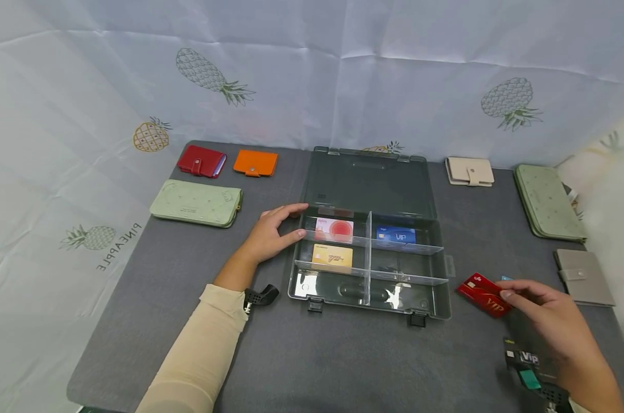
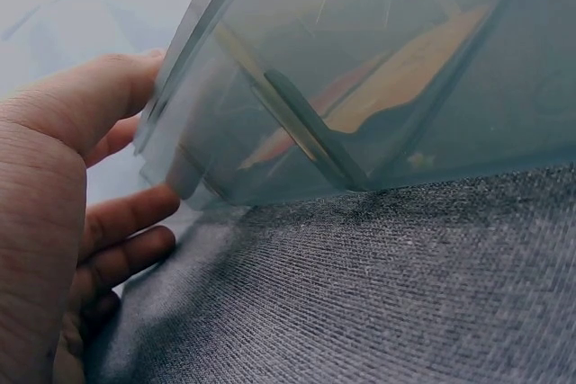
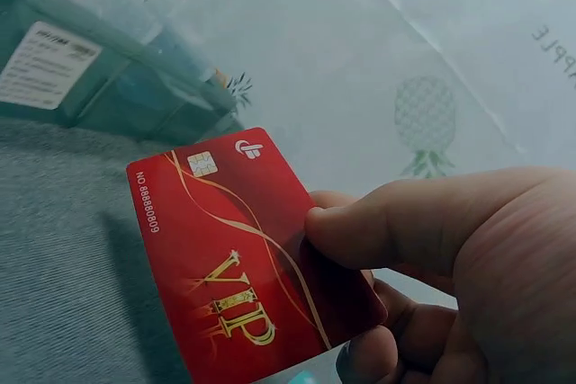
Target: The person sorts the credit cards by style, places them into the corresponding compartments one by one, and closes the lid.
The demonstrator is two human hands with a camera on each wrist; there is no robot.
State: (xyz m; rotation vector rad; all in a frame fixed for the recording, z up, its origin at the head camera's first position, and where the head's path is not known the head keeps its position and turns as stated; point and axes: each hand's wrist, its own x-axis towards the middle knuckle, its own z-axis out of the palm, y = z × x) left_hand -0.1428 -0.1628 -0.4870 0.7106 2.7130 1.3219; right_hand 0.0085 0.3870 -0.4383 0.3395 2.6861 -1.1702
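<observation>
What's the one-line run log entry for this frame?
left hand: rests on organizer box | right hand: pinches red VIP card | box: open

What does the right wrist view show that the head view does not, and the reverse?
Only the right wrist view shows the red VIP card up close: its chip, a printed number and the thumb pinching it. Only the head view shows the left hand resting on the organizer box, the cards in its compartments, and the wallets around it. Both show the right hand holding the red card, and the grey mat.
</observation>
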